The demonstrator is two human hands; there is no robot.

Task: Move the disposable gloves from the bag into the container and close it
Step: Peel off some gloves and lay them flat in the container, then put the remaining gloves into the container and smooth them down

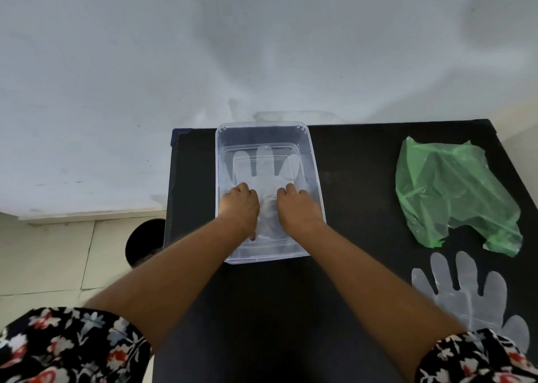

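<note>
A clear plastic container (313, 161) stands open on the black table. Inside it lies a transparent disposable glove (266, 167), fingers pointing away from me. My left hand (240, 205) and my right hand (297, 206) are both inside the container, fingers curled down onto the glove's palm part. Whether they pinch it or only press it flat cannot be told. A second clear glove (465, 292) lies flat on the table at the near right. The crumpled green plastic bag (454, 193) rests at the far right.
The container's clear lid (297, 116) leans against the white wall behind the table. The black table (358, 179) ends just left of the container. A dark round bin (145, 243) stands on the tiled floor to the left.
</note>
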